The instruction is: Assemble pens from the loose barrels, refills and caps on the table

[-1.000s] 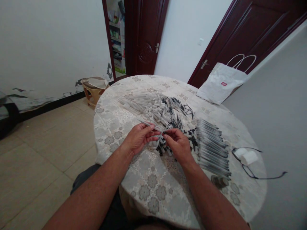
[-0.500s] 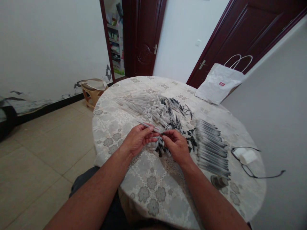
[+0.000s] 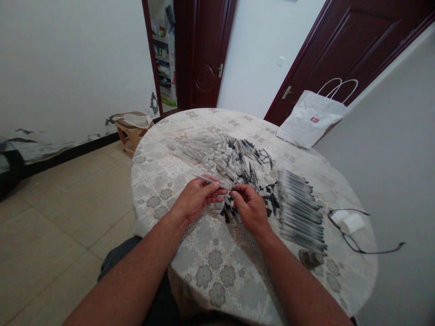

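My left hand (image 3: 199, 197) is closed around a slim grey-white pen (image 3: 204, 178), its thumb on top and the pointed end sticking out to the upper left. At the pen's other end, the thumb and forefinger of my right hand (image 3: 251, 207) pinch a small black pen part, mostly hidden by the fingertips. Both hands meet over the near side of a heap of pale pen barrels (image 3: 204, 147). Short black pen parts (image 3: 272, 199) lie scattered just right of my right hand, and thin black refills (image 3: 263, 156) lie farther back.
A neat row of pens (image 3: 301, 210) lies on the right of the round, cloth-covered table (image 3: 217, 267). Near its right edge are glasses (image 3: 353, 244) around white blocks (image 3: 351, 222). A small dark jar (image 3: 311, 258) stands by my right forearm. A white paper bag (image 3: 311, 117) stands behind.
The pen has tilted slightly flatter and shifted a little to the right in my left hand. My right hand stays at its end, almost unmoved.
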### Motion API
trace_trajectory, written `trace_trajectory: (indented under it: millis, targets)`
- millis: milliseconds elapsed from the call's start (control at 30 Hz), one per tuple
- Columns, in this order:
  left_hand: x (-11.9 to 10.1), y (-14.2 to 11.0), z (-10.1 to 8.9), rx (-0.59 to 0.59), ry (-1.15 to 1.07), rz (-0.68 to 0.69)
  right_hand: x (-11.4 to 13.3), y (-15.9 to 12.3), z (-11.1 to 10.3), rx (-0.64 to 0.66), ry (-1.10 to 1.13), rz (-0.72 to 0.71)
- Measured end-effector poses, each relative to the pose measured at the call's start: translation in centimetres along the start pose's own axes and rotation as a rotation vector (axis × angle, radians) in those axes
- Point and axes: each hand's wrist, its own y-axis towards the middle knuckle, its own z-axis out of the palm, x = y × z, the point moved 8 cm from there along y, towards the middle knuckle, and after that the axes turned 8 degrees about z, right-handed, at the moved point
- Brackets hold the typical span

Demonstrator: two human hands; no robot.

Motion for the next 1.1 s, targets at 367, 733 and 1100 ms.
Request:
trace_trajectory:
  millis: [367,733,1100]
  targets:
    - [0.4,-0.1,-0.1,-0.04,-0.066,-0.039,3.5,-1.3,-0.7,-0.128,-0.253,-0.332]
    - [-0.1,-0.3,0.6,0.011,-0.032,-0.027,2.7,-1.1,-0.3,-0.023,-0.281,-0.167]
    - [-0.1,-0.2,0.6,0.041,0.024,0.008,2.5,-1.1,-0.3,-0.037,-0.259,-0.166]
